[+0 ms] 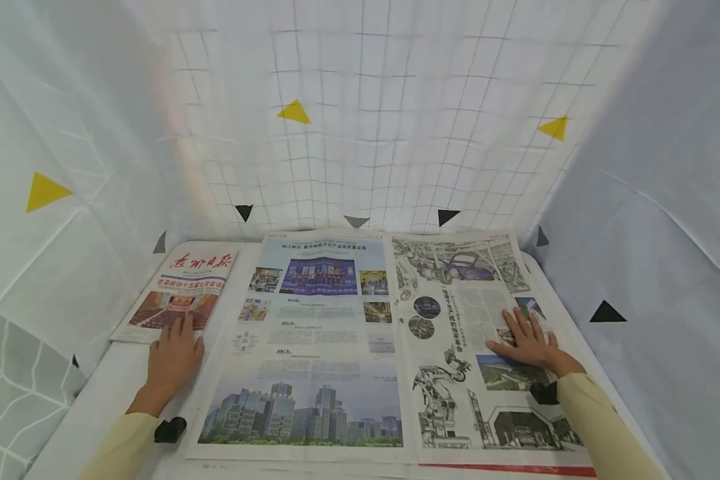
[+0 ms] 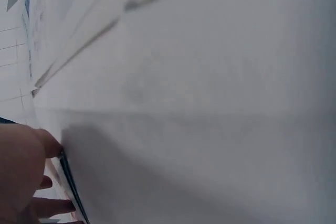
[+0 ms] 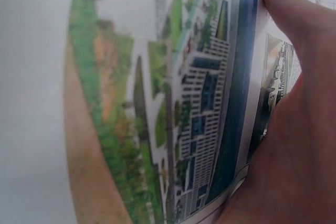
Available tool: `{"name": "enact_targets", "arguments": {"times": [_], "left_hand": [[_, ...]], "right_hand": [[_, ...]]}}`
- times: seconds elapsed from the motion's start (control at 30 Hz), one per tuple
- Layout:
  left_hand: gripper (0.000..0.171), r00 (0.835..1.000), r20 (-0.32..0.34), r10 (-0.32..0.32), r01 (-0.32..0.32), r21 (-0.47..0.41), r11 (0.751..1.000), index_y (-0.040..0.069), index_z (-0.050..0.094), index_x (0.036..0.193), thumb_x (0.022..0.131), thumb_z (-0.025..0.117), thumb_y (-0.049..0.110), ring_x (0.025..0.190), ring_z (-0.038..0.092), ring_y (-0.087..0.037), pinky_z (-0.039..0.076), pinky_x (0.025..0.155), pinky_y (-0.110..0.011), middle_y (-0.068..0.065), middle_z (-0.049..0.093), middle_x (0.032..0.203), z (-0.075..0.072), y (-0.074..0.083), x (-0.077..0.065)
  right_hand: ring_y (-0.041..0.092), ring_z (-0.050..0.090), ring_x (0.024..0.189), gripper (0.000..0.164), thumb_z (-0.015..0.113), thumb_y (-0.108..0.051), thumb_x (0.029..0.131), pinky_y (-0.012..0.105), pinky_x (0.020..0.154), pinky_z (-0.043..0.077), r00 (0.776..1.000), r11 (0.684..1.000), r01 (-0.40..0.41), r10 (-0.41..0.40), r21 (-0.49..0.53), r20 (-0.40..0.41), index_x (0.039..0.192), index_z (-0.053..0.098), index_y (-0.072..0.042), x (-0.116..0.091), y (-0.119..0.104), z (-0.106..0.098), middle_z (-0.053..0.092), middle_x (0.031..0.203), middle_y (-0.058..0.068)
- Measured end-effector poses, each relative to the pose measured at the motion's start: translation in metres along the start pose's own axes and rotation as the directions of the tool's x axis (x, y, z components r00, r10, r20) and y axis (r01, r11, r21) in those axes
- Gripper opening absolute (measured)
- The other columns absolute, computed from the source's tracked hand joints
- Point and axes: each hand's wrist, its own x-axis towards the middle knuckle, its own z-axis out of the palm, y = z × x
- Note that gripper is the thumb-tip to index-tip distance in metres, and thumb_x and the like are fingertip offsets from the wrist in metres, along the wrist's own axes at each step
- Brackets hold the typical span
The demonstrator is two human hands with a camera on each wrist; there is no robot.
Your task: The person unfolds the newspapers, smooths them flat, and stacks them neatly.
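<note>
An open newspaper (image 1: 330, 363) lies spread across the middle and right of the white table, with a city skyline on its left page and line drawings on the right one. My right hand (image 1: 528, 341) rests flat on the right page with its fingers spread; the right wrist view shows a printed photo of buildings (image 3: 202, 114) beside that hand (image 3: 294, 108). To the left sits a folded newspaper (image 1: 201, 270) with a red title. The fingers of my left hand (image 1: 174, 357) lie extended over its near edge, and the left wrist view shows the thumb at that edge.
The white tabletop (image 1: 117, 400) shows between and in front of the papers. White fabric walls (image 1: 360, 80) with grid lines and yellow and black triangles enclose the back and both sides. A red strip (image 1: 516, 470) shows beneath the open newspaper's near edge.
</note>
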Motion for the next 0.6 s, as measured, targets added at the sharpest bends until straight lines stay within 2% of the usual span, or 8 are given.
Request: {"name": "enact_targets", "arguments": {"times": [0.1, 0.37, 0.5, 0.6], "left_hand": [[0.059, 0.999, -0.022, 0.044, -0.043, 0.045, 0.998, -0.017, 0.041, 0.142, 0.098, 0.062, 0.014, 0.121, 0.051, -0.065, 0.049, 0.086, -0.076, -0.043, 0.053, 0.133, -0.0004, -0.0013, 0.001], [0.059, 0.995, 0.033, 0.092, -0.094, 0.087, 0.992, -0.021, 0.035, 0.144, 0.098, 0.06, 0.008, 0.113, 0.059, -0.063, 0.054, 0.08, -0.07, -0.041, 0.059, 0.127, -0.0027, -0.0017, -0.0008], [0.057, 0.994, -0.004, 0.109, -0.108, 0.094, 0.99, -0.022, 0.041, 0.139, 0.095, 0.064, 0.005, 0.102, 0.065, -0.057, 0.056, 0.074, -0.065, -0.04, 0.063, 0.122, -0.0046, -0.0023, -0.0003], [0.049, 0.994, -0.048, 0.101, -0.099, 0.042, 0.994, -0.022, 0.047, 0.135, 0.097, 0.06, 0.006, 0.096, 0.067, -0.055, 0.056, 0.073, -0.063, -0.04, 0.065, 0.12, -0.0051, -0.0019, -0.0001]], "right_hand": [[0.052, -0.026, 0.154, 0.118, 0.056, -0.081, 0.085, 0.083, 0.107, -0.023, 1.0, 1.0, -0.001, 0.001, -0.001, -0.008, 0.167, -0.007, -0.023, 0.0008, 0.0003, 0.0011, -0.024, 0.171, 0.017], [0.051, -0.025, 0.155, 0.116, 0.055, -0.08, 0.087, 0.083, 0.108, -0.022, 1.0, 1.0, 0.006, -0.006, -0.018, -0.023, 0.167, -0.007, -0.023, 0.0001, -0.0013, -0.0006, -0.022, 0.172, 0.017], [0.052, -0.025, 0.155, 0.116, 0.056, -0.08, 0.086, 0.083, 0.107, -0.022, 1.0, 1.0, 0.008, -0.008, 0.002, -0.02, 0.167, -0.006, -0.023, -0.0051, -0.0048, -0.0019, -0.023, 0.172, 0.017], [0.052, -0.025, 0.155, 0.116, 0.056, -0.08, 0.086, 0.083, 0.108, -0.022, 1.0, 1.0, 0.006, -0.006, 0.001, -0.02, 0.167, -0.006, -0.023, -0.0056, -0.0051, -0.0011, -0.022, 0.172, 0.017]]}}
